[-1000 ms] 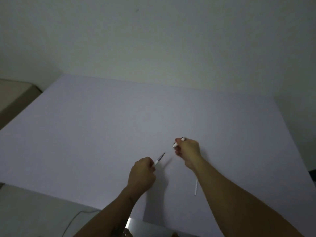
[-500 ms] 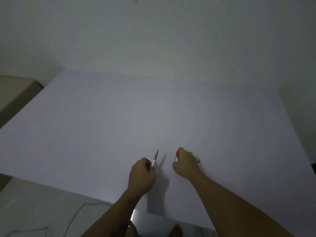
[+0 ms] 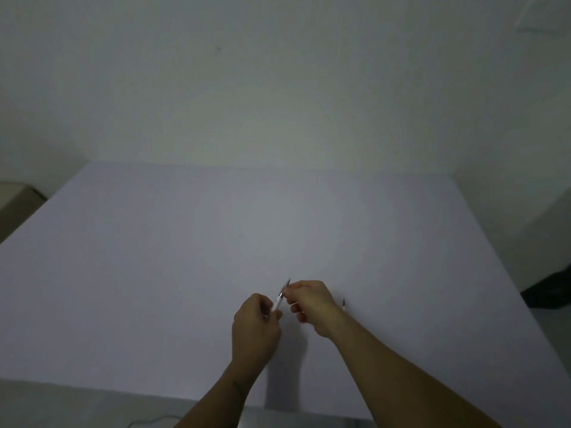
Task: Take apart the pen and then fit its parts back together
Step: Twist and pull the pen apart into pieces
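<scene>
A white pen body with a grey pointed tip sticks up and to the right out of my left hand, which is closed around its lower end. My right hand is just to the right, thumb and fingers pinched at the grey tip. Both hands hover low over the near middle of the white table. A thin white refill with a dark end lies on the table just right of my right wrist, mostly hidden by the arm. I cannot tell whether my right hand hides another small part.
A plain wall rises behind the table. A brown box sits off the table's left edge. A dark object lies on the floor at the right. A thin cable runs below the near edge.
My right hand has moved left and up to meet the pen tip held by my left hand. The gap between the hands has closed. The view has tilted slightly upward.
</scene>
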Demonstrator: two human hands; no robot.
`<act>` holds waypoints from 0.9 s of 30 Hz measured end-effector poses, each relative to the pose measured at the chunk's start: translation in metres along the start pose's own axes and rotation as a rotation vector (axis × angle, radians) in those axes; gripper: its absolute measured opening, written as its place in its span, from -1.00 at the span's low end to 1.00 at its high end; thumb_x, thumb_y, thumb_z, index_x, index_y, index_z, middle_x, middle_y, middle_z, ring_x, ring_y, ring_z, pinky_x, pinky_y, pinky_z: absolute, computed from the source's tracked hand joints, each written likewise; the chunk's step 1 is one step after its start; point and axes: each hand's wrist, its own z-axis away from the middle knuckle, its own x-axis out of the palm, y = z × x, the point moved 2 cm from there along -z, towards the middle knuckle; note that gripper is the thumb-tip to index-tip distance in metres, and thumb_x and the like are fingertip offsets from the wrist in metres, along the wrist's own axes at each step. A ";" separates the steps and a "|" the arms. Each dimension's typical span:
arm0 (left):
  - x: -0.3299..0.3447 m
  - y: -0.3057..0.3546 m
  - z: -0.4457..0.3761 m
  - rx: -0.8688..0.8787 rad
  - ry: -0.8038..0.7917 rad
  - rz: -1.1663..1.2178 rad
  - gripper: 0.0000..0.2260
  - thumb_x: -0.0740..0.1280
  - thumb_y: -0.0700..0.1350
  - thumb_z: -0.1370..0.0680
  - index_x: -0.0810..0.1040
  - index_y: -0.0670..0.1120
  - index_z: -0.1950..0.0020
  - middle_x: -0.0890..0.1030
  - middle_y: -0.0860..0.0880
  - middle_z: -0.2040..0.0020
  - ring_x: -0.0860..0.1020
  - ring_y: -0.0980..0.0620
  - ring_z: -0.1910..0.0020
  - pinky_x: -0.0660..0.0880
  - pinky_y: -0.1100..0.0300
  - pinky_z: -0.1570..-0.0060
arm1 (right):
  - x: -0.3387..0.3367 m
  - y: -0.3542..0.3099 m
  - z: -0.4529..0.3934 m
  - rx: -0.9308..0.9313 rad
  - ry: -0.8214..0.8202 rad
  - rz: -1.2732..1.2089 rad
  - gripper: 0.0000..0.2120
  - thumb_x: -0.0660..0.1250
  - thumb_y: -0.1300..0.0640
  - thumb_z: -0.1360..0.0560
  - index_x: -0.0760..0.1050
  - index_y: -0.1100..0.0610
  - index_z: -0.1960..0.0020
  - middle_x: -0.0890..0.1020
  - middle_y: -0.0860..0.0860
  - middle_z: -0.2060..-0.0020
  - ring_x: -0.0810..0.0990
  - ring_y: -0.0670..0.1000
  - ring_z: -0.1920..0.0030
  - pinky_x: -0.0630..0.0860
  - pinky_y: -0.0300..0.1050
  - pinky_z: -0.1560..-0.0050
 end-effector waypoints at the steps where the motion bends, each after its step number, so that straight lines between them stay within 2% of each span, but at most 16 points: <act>1: -0.003 0.004 -0.001 0.048 -0.005 0.001 -0.74 0.49 -0.14 -0.44 0.43 0.11 0.23 0.55 0.11 0.30 0.54 0.14 0.32 0.47 0.29 0.33 | 0.001 -0.003 0.004 -0.012 0.044 -0.058 -0.93 0.41 0.18 -0.45 0.66 0.17 0.14 0.60 0.07 0.32 0.49 0.00 0.37 0.42 -0.20 0.42; 4: -0.007 0.015 -0.008 0.123 -0.009 0.005 -0.77 0.47 -0.16 -0.45 0.46 0.10 0.21 0.56 0.12 0.31 0.55 0.15 0.31 0.53 0.24 0.29 | 0.001 -0.011 0.008 -0.048 0.147 -0.105 -0.92 0.42 0.18 -0.45 0.65 0.11 0.21 0.57 0.07 0.33 0.46 0.04 0.31 0.42 -0.12 0.34; 8: -0.021 0.020 -0.022 0.177 -0.057 0.042 -0.77 0.43 -0.24 -0.47 0.50 0.08 0.21 0.58 0.10 0.32 0.56 0.13 0.31 0.58 0.14 0.27 | 0.006 -0.026 0.017 -0.148 0.190 -0.106 -0.81 0.36 0.22 -0.50 0.66 0.11 0.26 0.55 0.10 0.30 0.45 0.05 0.27 0.43 -0.10 0.29; 12: -0.035 0.019 -0.030 0.208 -0.078 0.096 -0.79 0.36 -0.27 -0.53 0.54 0.04 0.19 0.57 0.09 0.34 0.54 0.10 0.35 0.45 0.27 0.34 | 0.020 -0.039 0.021 -0.177 0.182 -0.145 -0.76 0.29 0.32 -0.53 0.69 0.12 0.16 0.66 0.09 0.16 0.55 0.05 0.14 0.50 -0.13 0.19; 15: -0.050 0.011 -0.038 0.214 -0.054 0.145 -0.83 0.34 -0.26 -0.54 0.55 0.01 0.16 0.58 0.09 0.31 0.55 0.10 0.32 0.46 0.28 0.30 | 0.038 -0.045 0.020 -0.174 0.128 -0.201 -0.76 0.27 0.33 -0.55 0.70 0.14 0.07 0.67 0.13 0.05 0.57 0.07 0.08 0.53 -0.11 0.15; 18: -0.062 0.002 -0.045 0.237 -0.054 0.154 -0.82 0.33 -0.25 -0.54 0.55 0.01 0.17 0.58 0.09 0.31 0.55 0.10 0.32 0.51 0.22 0.30 | 0.053 -0.044 0.019 -0.111 0.034 -0.315 -0.85 0.33 0.29 -0.55 0.67 0.19 -0.03 0.63 0.13 0.10 0.54 0.06 0.14 0.54 -0.09 0.19; 20: -0.069 -0.002 -0.045 0.256 -0.064 0.135 -0.81 0.34 -0.23 -0.54 0.54 0.04 0.18 0.57 0.10 0.32 0.55 0.11 0.32 0.55 0.19 0.30 | 0.063 -0.041 0.020 -0.062 0.020 -0.366 -0.90 0.39 0.22 -0.53 0.63 0.22 -0.01 0.61 0.11 0.18 0.54 0.04 0.20 0.53 -0.09 0.23; 24: -0.077 -0.007 -0.050 0.292 -0.064 0.093 -0.79 0.35 -0.22 -0.53 0.51 0.09 0.19 0.56 0.11 0.33 0.55 0.13 0.32 0.56 0.20 0.30 | 0.077 -0.042 0.019 -0.055 0.186 -0.372 -0.89 0.44 0.16 -0.49 0.60 0.22 0.12 0.55 0.08 0.30 0.49 0.03 0.27 0.52 -0.08 0.24; 27: -0.082 -0.006 -0.056 0.290 -0.060 0.078 -0.77 0.35 -0.23 -0.54 0.49 0.09 0.20 0.55 0.12 0.33 0.54 0.12 0.33 0.53 0.22 0.32 | 0.082 -0.048 0.018 -0.079 0.245 -0.353 -0.92 0.43 0.19 -0.49 0.62 0.22 0.08 0.54 0.09 0.24 0.47 0.04 0.21 0.52 -0.06 0.17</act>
